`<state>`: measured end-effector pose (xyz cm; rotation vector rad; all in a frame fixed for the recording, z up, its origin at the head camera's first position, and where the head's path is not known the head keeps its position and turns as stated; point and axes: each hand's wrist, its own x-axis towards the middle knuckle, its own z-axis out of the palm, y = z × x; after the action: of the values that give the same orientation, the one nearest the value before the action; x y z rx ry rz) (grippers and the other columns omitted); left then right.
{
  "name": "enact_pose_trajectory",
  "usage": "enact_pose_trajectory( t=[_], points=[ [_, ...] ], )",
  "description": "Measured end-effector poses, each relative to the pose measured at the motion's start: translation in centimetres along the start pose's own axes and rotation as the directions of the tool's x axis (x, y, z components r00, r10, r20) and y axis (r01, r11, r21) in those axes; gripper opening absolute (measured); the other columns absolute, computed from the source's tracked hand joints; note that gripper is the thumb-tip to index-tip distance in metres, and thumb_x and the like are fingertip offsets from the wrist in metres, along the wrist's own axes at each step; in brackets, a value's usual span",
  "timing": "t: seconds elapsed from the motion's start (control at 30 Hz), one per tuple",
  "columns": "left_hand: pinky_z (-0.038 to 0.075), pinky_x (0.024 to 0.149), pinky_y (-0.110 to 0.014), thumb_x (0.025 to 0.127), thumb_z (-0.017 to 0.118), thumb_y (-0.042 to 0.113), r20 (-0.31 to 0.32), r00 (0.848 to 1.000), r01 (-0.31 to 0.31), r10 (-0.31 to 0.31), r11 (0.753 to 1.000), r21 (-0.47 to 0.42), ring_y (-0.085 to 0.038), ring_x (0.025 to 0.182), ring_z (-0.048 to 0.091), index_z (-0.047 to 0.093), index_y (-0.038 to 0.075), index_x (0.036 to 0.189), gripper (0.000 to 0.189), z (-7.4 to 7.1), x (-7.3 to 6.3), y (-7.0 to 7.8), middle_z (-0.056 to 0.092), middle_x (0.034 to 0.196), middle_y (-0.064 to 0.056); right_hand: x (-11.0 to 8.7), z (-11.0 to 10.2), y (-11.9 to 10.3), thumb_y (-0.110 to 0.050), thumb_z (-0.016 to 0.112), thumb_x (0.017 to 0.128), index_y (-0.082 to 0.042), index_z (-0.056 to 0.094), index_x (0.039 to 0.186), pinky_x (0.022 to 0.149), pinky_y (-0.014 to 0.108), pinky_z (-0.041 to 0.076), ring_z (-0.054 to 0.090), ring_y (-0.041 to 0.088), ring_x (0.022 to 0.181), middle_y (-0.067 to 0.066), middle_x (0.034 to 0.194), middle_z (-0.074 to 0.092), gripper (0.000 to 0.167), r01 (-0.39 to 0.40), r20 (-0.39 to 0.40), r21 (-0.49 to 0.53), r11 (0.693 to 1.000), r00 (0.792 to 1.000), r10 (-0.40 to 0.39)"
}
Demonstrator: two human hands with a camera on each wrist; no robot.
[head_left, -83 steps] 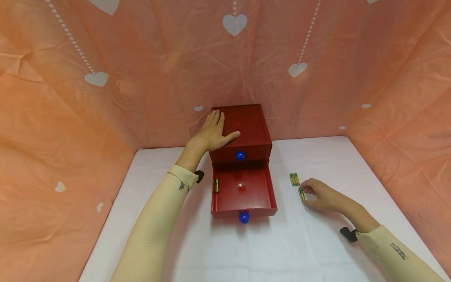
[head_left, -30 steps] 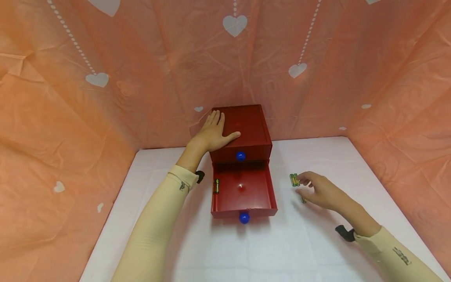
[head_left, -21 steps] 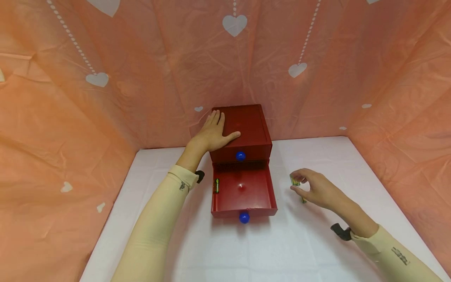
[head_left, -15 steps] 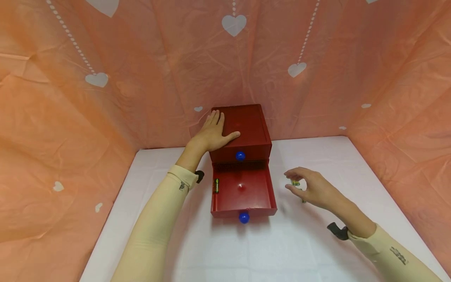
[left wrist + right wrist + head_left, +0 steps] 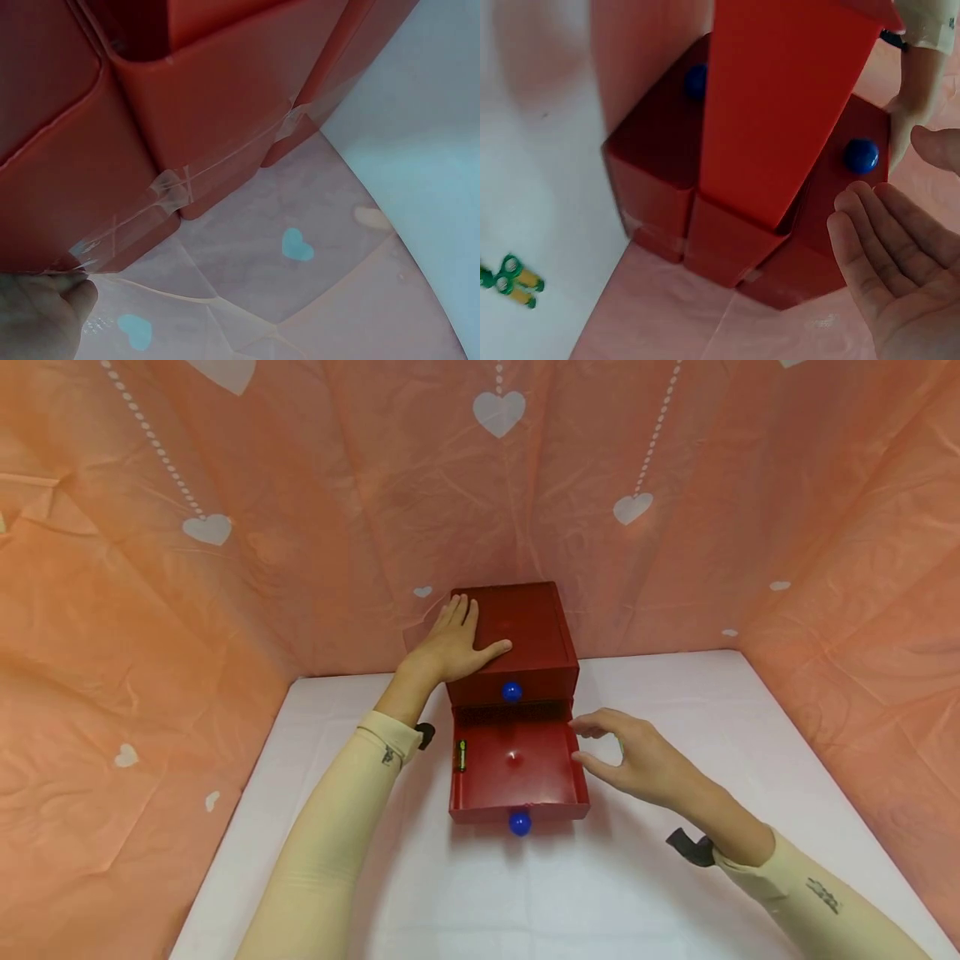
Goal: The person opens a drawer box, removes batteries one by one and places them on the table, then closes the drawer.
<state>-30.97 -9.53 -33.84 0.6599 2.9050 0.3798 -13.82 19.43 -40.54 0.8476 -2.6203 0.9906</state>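
Observation:
My left hand lies flat with spread fingers on top of a red drawer cabinet. Below its top drawer, another red drawer is pulled out, and one green-and-black battery lies along that drawer's left wall. My right hand hovers by the drawer's right wall, fingertips overlapping its edge, thumb and fingers apart. The right wrist view shows the same hand palm up with nothing between its fingers. Several green-and-gold batteries lie on the table there; in the head view the right hand mostly hides them.
Blue round knobs stick out from the drawer fronts. A white cloth covers the table. Orange fabric with white hearts hangs close behind the cabinet and along both sides. Clear tape runs across the cabinet's stacked sections.
My right hand has left the batteries on the table, where its fingers were around one, and moved left to the pulled-out drawer's right edge. The left hand has stayed still.

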Motion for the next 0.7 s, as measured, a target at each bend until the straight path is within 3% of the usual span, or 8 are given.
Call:
enact_pose_trajectory(
  t=[0.37, 0.7],
  points=[
    [-0.007, 0.134, -0.039, 0.105, 0.039, 0.075, 0.005, 1.000, 0.009, -0.009, 1.000, -0.002, -0.028, 0.166, -0.015, 0.000, 0.002, 0.171, 0.106, 0.1, 0.0, 0.0, -0.010, 0.179, -0.017, 1.7, 1.5, -2.1, -0.014, 0.085, 0.093, -0.002, 0.070, 0.134, 0.100, 0.053, 0.060, 0.071, 0.031, 0.115, 0.013, 0.126, 0.074, 0.045, -0.028, 0.076, 0.028, 0.999, 0.997, 0.026],
    [-0.005, 0.134, -0.042, 0.105, 0.041, 0.074, 0.001, 1.000, 0.013, -0.013, 1.000, -0.027, -0.029, 0.166, -0.014, 0.001, 0.002, 0.171, 0.106, -0.1, -0.3, 0.2, -0.010, 0.179, -0.017, 3.3, 3.4, -3.2, -0.018, 0.085, 0.094, 0.001, 0.070, 0.132, 0.100, 0.050, 0.061, 0.072, 0.032, 0.115, 0.014, 0.125, 0.074, 0.045, 0.001, 0.127, 0.000, 1.000, 0.992, -0.001]
  ],
)
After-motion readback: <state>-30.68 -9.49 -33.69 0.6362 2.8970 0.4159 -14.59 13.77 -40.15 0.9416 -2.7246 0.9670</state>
